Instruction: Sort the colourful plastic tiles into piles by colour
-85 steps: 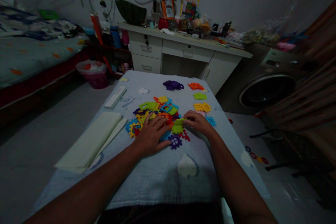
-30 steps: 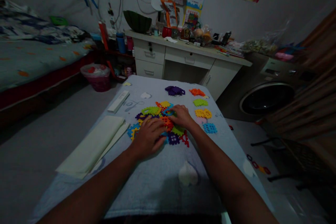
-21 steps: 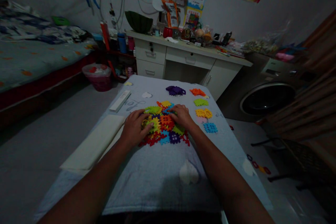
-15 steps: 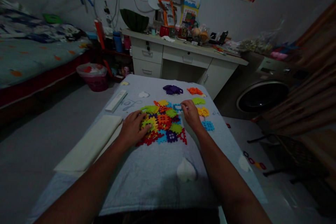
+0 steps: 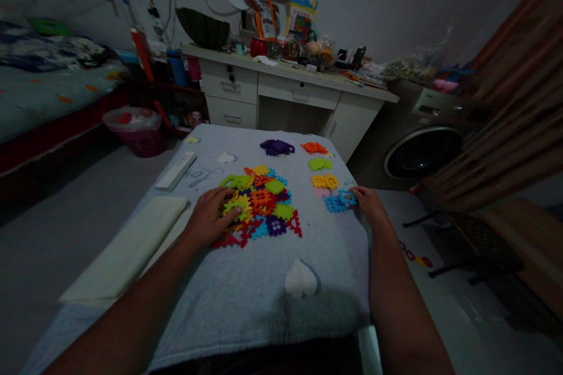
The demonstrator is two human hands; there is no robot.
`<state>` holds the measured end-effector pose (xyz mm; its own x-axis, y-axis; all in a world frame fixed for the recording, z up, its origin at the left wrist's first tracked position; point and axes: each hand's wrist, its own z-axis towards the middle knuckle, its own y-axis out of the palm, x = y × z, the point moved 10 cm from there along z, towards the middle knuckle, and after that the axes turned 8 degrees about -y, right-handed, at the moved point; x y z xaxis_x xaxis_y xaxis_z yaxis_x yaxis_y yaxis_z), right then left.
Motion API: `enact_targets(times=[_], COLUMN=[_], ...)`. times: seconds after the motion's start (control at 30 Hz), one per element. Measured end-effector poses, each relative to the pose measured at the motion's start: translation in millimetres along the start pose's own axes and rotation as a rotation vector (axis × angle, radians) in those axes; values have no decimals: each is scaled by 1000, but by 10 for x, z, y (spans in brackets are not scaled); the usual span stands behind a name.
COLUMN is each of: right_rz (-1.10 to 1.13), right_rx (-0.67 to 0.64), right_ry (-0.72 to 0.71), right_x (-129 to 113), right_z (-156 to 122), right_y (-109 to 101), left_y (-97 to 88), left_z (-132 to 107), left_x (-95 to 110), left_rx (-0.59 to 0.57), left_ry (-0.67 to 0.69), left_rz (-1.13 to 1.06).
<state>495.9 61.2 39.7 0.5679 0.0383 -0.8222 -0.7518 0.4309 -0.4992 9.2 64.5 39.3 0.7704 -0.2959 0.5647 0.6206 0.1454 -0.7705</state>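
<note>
A mixed heap of colourful plastic interlocking tiles (image 5: 261, 202) lies in the middle of a table covered with a pale blue towel (image 5: 264, 287). My left hand (image 5: 210, 215) rests on the heap's left side, its fingers curled over a yellow-green tile. My right hand (image 5: 368, 204) is at the table's right edge, fingertips on the small blue tile pile (image 5: 338, 201). Sorted piles sit beyond: yellow (image 5: 324, 181), green (image 5: 319, 163), orange (image 5: 314, 147), purple (image 5: 276, 146).
A folded cream cloth (image 5: 127, 249) and a white bar (image 5: 176, 170) lie on the table's left. A white desk (image 5: 285, 91) with clutter stands behind. A washing machine (image 5: 422, 140) is at right, a bed (image 5: 48, 99) at left, and a pink bin (image 5: 134, 129) on the floor.
My right hand left the heap's top with a blue tile and moved right to the blue pile. My left hand stayed on the heap's left side. The view shifted slightly right.
</note>
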Motion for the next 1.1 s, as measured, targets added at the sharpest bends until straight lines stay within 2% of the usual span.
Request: enact_targets(times=[0.07, 0.17, 0.3, 0.43, 0.57, 0.63, 0.73, 0.83, 0.9, 1.0, 1.1], right_rz=[-22, -148, -362, -471, -481, -453, -389, -295, -266, -282, -340], right_rx=[-47, -85, -48, -24, 34, 24, -147, -485, -651, -745, -754], right_ry=[6, -44, -100, -104, -168, -213, -298, -411, -486, -587, -644], right_x=[59, 14, -73, -95, -259, -417, -752, -1164, -1417, -1665, -1705], right_z=[-26, -36, -36, -53, -70, -82, -153, -415, -650, -923, -1058], right_y=[70, 141, 130, 115, 83, 141, 460, 992, 1270, 1519, 1676], left_y=[-4, -3, -6, -45, -58, -59, -59, -64, -69, -74, -77], left_z=[2, 8, 21, 23, 19, 20, 22, 19, 15, 9, 6], left_x=[-13, -23, -31, -42, -51, -62, -74, -75, -66, -44, -23], left_rx=[3, 3, -4, 20, 29, 37, 55, 66, 61, 48, 41], left_ry=[-7, -13, -33, -57, -65, -69, -71, -75, -79, -83, -79], left_rz=[-17, -39, -66, -72, -59, -51, -38, -26, -23, -22, -27])
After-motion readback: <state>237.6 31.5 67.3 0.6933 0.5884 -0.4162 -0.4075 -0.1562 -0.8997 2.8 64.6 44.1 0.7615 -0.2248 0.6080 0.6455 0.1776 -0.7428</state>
